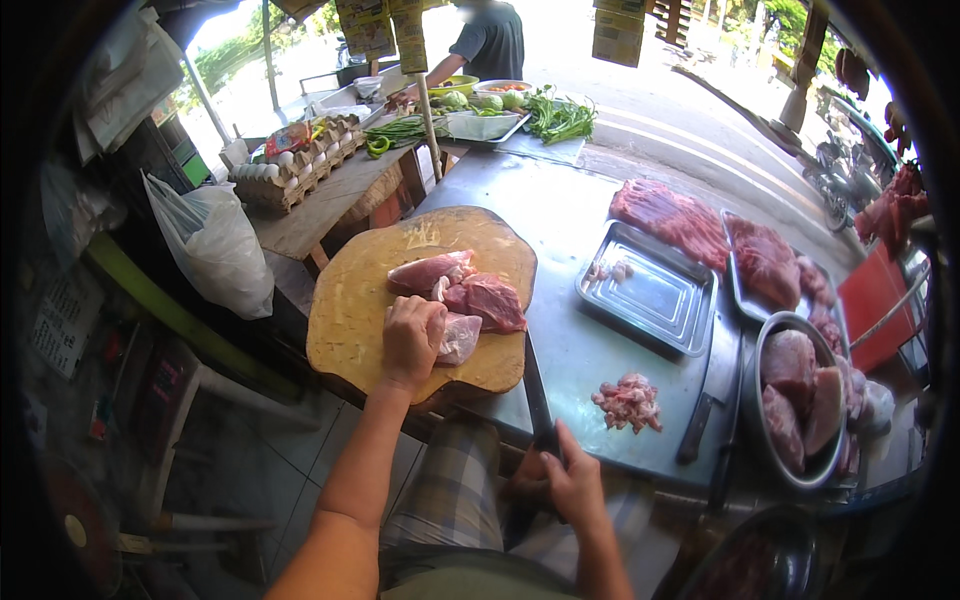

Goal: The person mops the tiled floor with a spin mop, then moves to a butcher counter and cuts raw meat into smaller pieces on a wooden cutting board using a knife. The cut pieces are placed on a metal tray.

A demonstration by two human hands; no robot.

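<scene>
My left hand (410,340), its fingers curled, grips a piece of raw meat (458,338) on a thick round wooden chopping block (350,290). Two more pieces lie against it: a dark red chunk (490,300) to the right and a paler cut (428,272) farther back. Lower right of the block, my right hand (573,478) is closed round the handle of a long knife (538,385). Its blade points away from me along the block's right edge, apart from the meat.
On the metal table (510,200) are a steel tray (655,295), small meat scraps (628,402), a second knife (697,425), a large meat slab (670,220) and a bowl of meat (800,400). Egg trays (300,165) and vegetables (555,115) stand farther back, near another person (488,45).
</scene>
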